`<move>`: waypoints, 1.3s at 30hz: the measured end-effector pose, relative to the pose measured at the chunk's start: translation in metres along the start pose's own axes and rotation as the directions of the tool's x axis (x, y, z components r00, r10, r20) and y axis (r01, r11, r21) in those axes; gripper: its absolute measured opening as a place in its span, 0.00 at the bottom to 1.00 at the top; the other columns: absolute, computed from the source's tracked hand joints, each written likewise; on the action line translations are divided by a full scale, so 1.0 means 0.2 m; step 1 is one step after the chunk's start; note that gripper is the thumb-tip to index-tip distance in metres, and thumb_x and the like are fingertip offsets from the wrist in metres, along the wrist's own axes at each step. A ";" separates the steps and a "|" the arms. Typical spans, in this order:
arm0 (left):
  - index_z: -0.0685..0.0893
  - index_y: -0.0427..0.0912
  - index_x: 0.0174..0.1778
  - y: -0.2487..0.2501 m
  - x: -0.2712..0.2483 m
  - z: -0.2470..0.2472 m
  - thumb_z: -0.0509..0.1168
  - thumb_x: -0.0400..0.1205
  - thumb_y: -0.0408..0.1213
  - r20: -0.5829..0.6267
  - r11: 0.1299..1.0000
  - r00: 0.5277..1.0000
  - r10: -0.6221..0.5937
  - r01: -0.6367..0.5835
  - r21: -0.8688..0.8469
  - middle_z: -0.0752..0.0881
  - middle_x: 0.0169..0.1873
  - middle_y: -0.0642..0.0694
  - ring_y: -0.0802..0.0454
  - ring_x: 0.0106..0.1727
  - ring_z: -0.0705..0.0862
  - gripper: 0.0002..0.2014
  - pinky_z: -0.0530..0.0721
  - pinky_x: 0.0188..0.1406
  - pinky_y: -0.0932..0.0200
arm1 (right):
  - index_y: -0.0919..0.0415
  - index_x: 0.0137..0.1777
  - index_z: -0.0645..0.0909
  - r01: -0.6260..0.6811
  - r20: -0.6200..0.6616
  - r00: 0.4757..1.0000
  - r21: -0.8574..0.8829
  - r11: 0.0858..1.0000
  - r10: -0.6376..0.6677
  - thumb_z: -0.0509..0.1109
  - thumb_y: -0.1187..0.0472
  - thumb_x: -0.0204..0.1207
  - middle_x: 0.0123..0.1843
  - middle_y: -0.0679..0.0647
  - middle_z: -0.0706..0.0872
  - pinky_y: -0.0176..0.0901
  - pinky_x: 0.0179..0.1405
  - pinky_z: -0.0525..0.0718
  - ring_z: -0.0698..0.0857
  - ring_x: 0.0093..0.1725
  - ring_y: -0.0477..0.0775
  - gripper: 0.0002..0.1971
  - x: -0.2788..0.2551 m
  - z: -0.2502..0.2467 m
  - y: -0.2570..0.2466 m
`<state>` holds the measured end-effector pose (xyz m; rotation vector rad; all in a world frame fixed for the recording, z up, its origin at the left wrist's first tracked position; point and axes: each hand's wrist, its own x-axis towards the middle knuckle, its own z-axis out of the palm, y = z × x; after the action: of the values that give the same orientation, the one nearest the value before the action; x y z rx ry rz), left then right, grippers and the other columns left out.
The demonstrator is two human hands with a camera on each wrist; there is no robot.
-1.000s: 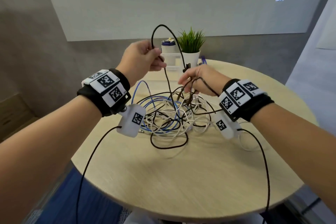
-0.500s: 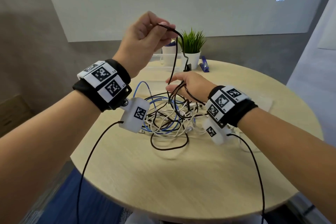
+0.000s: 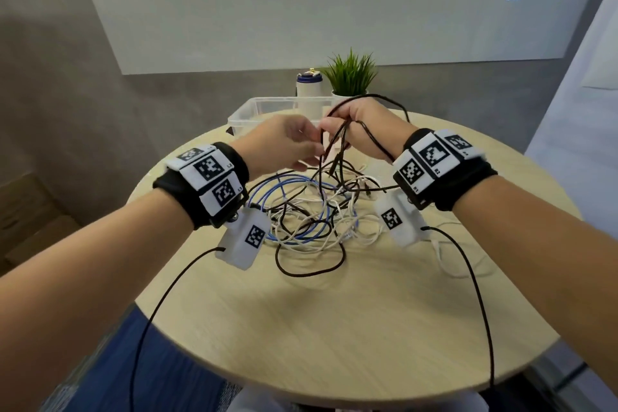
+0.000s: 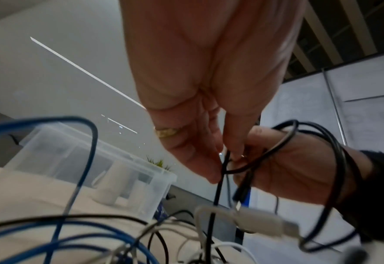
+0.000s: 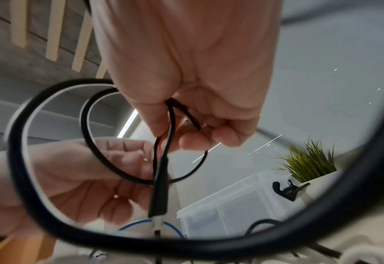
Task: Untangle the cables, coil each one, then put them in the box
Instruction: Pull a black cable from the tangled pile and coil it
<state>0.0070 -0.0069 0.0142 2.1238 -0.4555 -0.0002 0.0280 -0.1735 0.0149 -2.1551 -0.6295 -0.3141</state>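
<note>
the right hand (image 3: 363, 129) is closed around loops of the black cable (image 3: 337, 147); in the right wrist view its thumb and fingers (image 5: 209, 141) pinch the strands together, and a plug end hangs straight down below them. one loop goes over the back of this hand and around the wrist side. the left hand (image 3: 281, 144) is just beside it, fingertips almost touching; in the left wrist view its thumb and fingers (image 4: 200, 160) pinch one strand of the same black cable that goes down to the pile.

under both hands, a little toward the person, lies the tangle: a blue cable (image 3: 301, 211), white cables (image 3: 351, 227) and more of the black cable, all crossing one another on the round table (image 3: 334, 328). the clear box (image 3: 254, 114) stands beyond the left hand, near the far edge of the table, open at the top. behind the right hand are a white bottle (image 3: 309, 90) and a small plant (image 3: 349, 75). the bare table surface is on the person's side of the pile, up to the near edge.
</note>
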 end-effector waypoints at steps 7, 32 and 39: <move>0.88 0.39 0.48 -0.08 -0.01 0.09 0.70 0.79 0.36 0.163 0.945 0.984 -0.074 0.017 0.326 0.89 0.38 0.44 0.55 0.35 0.83 0.06 0.83 0.43 0.62 | 0.55 0.41 0.81 0.023 -0.116 0.993 0.235 0.972 0.005 0.63 0.62 0.84 0.32 0.53 0.80 0.30 0.24 0.75 0.77 0.23 0.38 0.10 -0.02 -0.08 -0.04; 0.81 0.50 0.45 0.14 0.05 -0.12 0.64 0.79 0.33 -0.321 0.869 0.833 0.451 -0.491 -0.053 0.84 0.42 0.47 0.50 0.45 0.78 0.06 0.77 0.50 0.59 | 0.60 0.52 0.84 -0.327 0.045 0.945 0.125 0.937 0.324 0.67 0.55 0.80 0.24 0.45 0.74 0.35 0.26 0.65 0.69 0.27 0.47 0.10 -0.06 -0.09 0.05; 0.78 0.43 0.40 0.16 0.03 -0.09 0.61 0.84 0.29 -0.280 0.876 0.895 0.349 -0.417 -0.243 0.86 0.38 0.45 0.53 0.40 0.89 0.08 0.85 0.55 0.49 | 0.66 0.57 0.86 -0.091 0.141 0.987 0.050 0.995 0.083 0.72 0.67 0.77 0.39 0.49 0.88 0.21 0.42 0.77 0.85 0.36 0.35 0.10 -0.08 0.05 0.06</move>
<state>0.0047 -0.0108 0.0515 1.6817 -0.6897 0.3797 0.0207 -0.1780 -0.0064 -2.1559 -0.6122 -0.0988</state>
